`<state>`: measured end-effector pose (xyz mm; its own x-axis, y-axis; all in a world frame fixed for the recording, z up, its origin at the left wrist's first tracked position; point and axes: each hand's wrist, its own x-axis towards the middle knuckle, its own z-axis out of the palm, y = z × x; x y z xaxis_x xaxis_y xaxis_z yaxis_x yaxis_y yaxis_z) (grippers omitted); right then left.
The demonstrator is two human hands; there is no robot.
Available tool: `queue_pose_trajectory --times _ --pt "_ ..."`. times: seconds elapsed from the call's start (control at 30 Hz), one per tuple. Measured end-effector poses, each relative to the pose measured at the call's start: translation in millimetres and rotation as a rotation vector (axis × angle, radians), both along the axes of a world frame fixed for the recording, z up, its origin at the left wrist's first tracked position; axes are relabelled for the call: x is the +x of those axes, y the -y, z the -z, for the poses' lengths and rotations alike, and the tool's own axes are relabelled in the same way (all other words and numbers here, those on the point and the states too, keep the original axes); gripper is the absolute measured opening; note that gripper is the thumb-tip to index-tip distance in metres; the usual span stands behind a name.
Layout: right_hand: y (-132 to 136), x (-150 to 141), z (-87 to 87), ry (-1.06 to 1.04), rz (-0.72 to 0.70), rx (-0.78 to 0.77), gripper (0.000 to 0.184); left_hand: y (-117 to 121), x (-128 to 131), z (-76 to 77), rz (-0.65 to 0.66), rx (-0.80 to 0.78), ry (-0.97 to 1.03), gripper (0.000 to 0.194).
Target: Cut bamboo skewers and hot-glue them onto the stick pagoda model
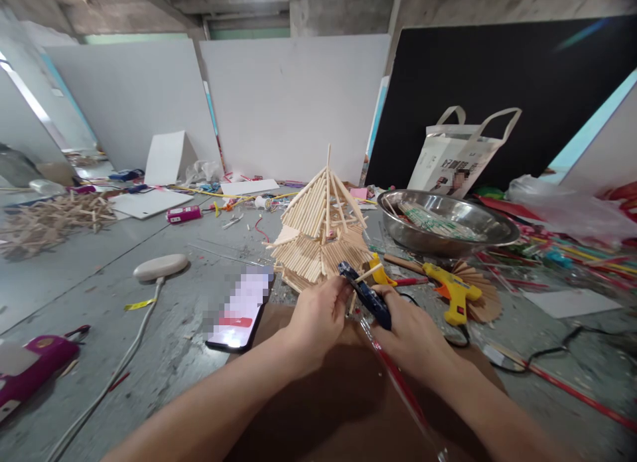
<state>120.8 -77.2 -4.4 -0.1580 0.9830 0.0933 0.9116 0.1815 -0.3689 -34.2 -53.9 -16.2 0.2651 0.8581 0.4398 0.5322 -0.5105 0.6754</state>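
Two hands are at work ahead of my camera: the fingers of my right hand [409, 324] are wrapped around the dark blue pliers [371, 299], while those of my left hand [318, 316] are bent in close by the tool's head. I cannot tell whether the left ones are closed on anything. The pliers lie between the hands, just in front of the stick model [303, 253], over the near edge of the brown board [318, 395]. Their long axis slants, head forward and left, handles back into the right palm. A short wooden stick [369, 271] crosses near the head, perhaps gripped there; the view is poor. Right of the model, a steel basin [450, 245] holds green-and-white material. The white tote bag [442, 158] stands behind it, its contents hidden. The phone [243, 309] is partly blurred out, and a magenta tool [42, 366] is cut off at left.
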Motion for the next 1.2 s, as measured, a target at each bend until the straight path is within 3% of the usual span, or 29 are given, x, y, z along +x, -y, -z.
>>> queue_pose_trajectory --times 0.3,0.63,0.83,1.07,1.2 --pt "-2.2 2.5 2.6 -0.004 -0.063 0.059 0.041 -10.6 -2.9 3.5 0.227 -0.208 0.236 0.024" --pt "0.5 3.9 0.4 0.037 -0.053 0.046 0.039 -10.2 -6.9 -8.6 0.402 -0.415 0.366 0.027" --pt "0.0 5.1 5.0 0.050 -0.054 0.040 0.036 -12.8 -7.6 -3.7 0.403 -0.307 0.288 0.028" --pt "-0.2 2.4 2.5 0.052 -0.001 0.043 0.035 -7.6 -3.4 -1.7 0.174 -0.106 0.151 0.021" --pt "0.1 1.7 0.5 0.000 -0.026 0.076 0.038 -5.5 -2.9 -0.5 0.147 -0.078 0.135 0.021"
